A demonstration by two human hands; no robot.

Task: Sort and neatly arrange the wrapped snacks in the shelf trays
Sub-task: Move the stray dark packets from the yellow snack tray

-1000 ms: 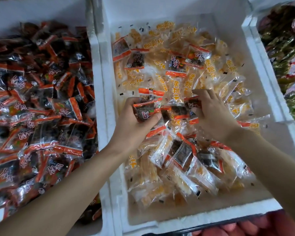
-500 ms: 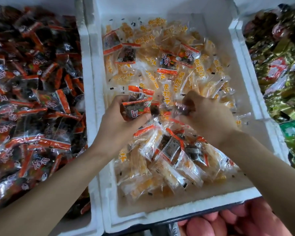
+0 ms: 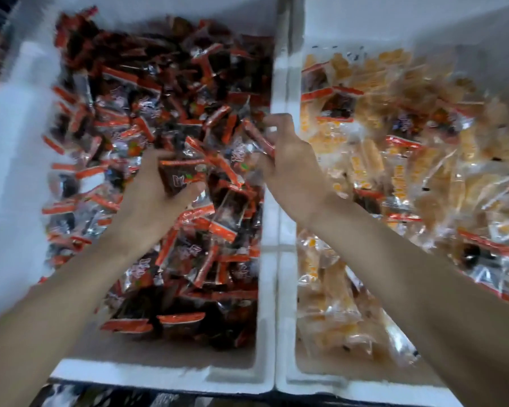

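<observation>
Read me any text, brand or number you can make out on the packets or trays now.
Nothing reads clearly; the frame is motion-blurred.
Dark packet in the left hand: white characters, too blurred to read.
Red-edged packet in the right hand: no legible print.
Other dark packets in the left tray: white print, unreadable.
Yellow packets in the right tray: orange print, unreadable.

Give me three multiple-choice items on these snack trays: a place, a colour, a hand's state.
1. Most snacks in the right tray are: A green; B yellow; C blue.
2. The left hand is over: A the right tray; B the left tray; C neither.
3. The right hand: A lies flat, empty; B is out of view; C grips a red-edged packet.
Answers: 1 B, yellow pieces fill it. 2 B, holding a dark packet above the dark pile. 3 C, fingers curl round the packet.
</observation>
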